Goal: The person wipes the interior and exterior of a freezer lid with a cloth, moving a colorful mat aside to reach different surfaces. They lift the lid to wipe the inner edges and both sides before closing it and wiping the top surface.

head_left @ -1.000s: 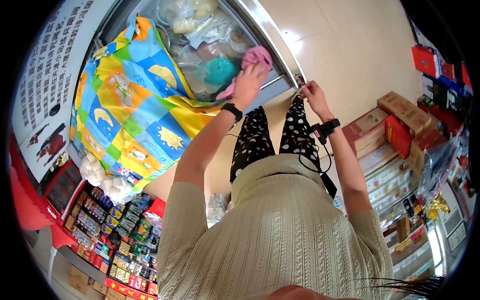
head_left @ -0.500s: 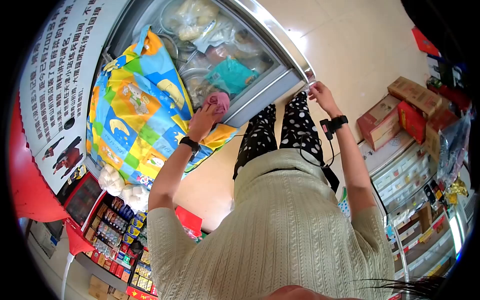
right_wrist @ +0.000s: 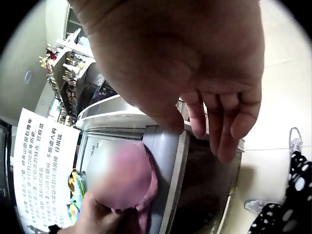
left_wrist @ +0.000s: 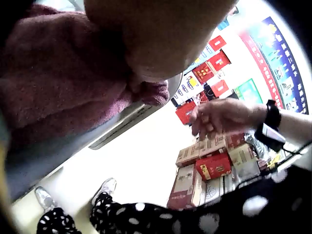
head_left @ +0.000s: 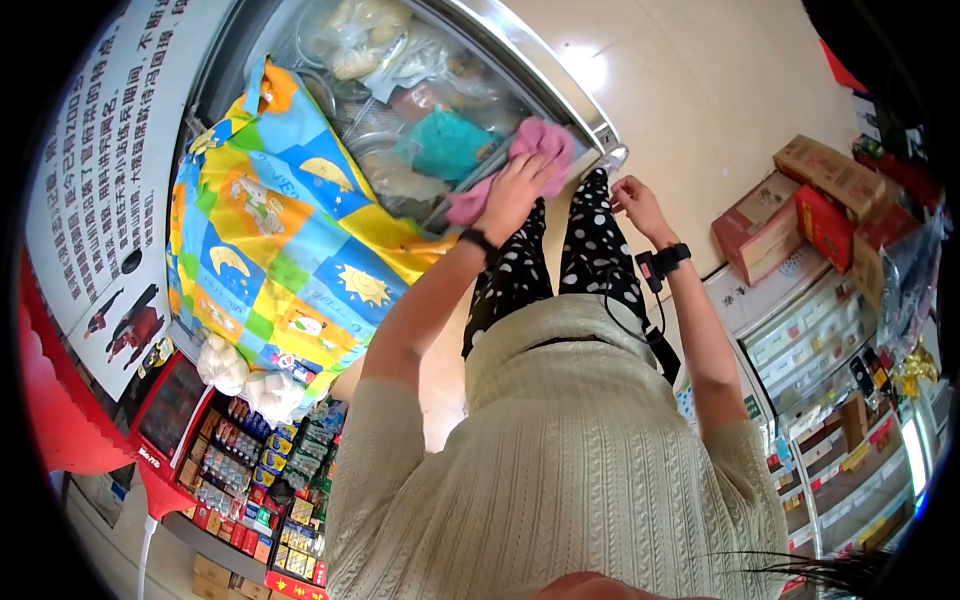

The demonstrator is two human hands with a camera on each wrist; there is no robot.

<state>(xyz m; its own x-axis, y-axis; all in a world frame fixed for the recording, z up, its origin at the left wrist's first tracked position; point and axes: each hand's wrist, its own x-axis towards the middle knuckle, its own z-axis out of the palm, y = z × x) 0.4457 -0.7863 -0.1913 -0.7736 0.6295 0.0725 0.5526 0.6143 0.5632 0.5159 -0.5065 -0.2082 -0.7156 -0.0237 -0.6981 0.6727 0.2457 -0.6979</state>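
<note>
The left hand (head_left: 517,192) lies on a pink cloth (head_left: 545,143) spread along the near metal edge of a glass-topped freezer, its fingers fairly straight over the fabric. In the left wrist view the cloth (left_wrist: 58,73) fills the upper left, with the palm above it. The right hand (head_left: 638,205) hangs just off the freezer's corner, fingers loosely bent and holding nothing. The right wrist view shows that hand (right_wrist: 195,73) with relaxed fingers in front of the freezer edge. A patterned yellow and blue cover (head_left: 290,240) drapes over the freezer's left part.
Bagged items and a teal bag (head_left: 450,145) show inside the freezer. Cardboard boxes (head_left: 830,170) and a red box (head_left: 826,228) stand at the right beside glass shelves. A sign board (head_left: 110,180) is at the left, above packed store shelves (head_left: 235,470).
From over the cover's edge half a second ago, the left hand and cloth have moved right along the freezer edge, and the cloth is more spread. The right hand has come away from the freezer corner.
</note>
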